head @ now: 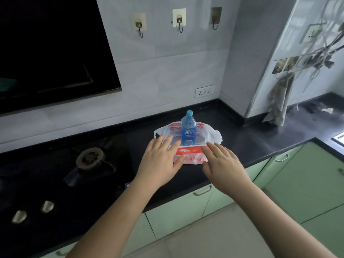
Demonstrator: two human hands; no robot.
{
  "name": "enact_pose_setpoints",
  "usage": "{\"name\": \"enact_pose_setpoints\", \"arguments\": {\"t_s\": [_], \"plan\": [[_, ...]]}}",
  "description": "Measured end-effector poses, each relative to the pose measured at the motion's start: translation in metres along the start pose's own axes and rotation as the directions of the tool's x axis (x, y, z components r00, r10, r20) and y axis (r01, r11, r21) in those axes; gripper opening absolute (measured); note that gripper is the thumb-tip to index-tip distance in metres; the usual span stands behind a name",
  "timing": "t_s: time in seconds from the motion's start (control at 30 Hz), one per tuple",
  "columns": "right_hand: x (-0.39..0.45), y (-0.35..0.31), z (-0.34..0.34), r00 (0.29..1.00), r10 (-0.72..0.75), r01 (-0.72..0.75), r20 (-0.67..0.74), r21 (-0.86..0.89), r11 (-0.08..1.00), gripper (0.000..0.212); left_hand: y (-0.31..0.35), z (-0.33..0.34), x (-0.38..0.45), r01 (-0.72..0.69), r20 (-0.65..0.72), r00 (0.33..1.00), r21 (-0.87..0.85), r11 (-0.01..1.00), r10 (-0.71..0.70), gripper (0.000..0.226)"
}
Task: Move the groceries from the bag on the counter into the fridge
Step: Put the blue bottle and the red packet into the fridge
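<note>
A white plastic bag (211, 134) with red print lies on the black counter (247, 144). Inside it a blue water bottle (188, 130) with a light blue cap stands upright. My left hand (161, 161) reaches toward the bag's near left edge, fingers spread, fingertips at the plastic. My right hand (222, 164) hovers at the bag's near right edge, fingers apart, holding nothing. The fridge is out of view.
A gas stove burner (90, 159) and two knobs (33, 211) sit to the left on the counter. A dark range hood (52, 51) hangs above it. Green cabinets (307, 183) run below the counter. Hooks, sockets and hanging cables line the tiled walls.
</note>
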State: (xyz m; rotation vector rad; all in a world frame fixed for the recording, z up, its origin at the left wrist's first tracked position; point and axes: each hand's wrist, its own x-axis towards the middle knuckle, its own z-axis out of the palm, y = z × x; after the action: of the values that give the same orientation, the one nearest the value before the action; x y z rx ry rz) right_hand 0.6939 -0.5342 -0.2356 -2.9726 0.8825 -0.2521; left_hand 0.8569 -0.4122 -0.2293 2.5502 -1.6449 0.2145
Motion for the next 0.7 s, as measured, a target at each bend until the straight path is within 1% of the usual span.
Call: {"name": "enact_pose_setpoints", "arguments": {"t_s": [0.17,0.3,0.4,0.6,0.7], "plan": [[0.036,0.025,0.025,1.0,0.006,-0.006,0.005,-0.005,1.0,0.055,0.004,0.034,0.04,0.003,0.05,0.999,0.002,1.0,-0.003,0.062],[0.068,0.051,0.055,0.998,-0.044,0.043,0.052,0.02,0.999,0.048,0.012,0.067,0.071,0.012,0.11,0.994,0.005,1.0,-0.013,0.066],[0.093,0.072,0.07,0.995,-0.073,0.069,0.072,0.048,0.996,0.049,0.014,0.085,0.095,0.061,0.135,0.989,0.012,0.998,-0.062,0.065],[0.135,0.102,0.098,0.966,-0.157,0.134,0.206,0.119,0.984,0.057,0.017,0.114,0.13,0.094,0.204,0.974,0.01,0.996,-0.094,0.064],[0.151,0.106,0.117,0.945,-0.171,0.137,0.279,0.136,0.981,0.058,0.014,0.135,0.137,0.11,0.246,0.963,0.013,0.994,-0.109,0.065]]}}
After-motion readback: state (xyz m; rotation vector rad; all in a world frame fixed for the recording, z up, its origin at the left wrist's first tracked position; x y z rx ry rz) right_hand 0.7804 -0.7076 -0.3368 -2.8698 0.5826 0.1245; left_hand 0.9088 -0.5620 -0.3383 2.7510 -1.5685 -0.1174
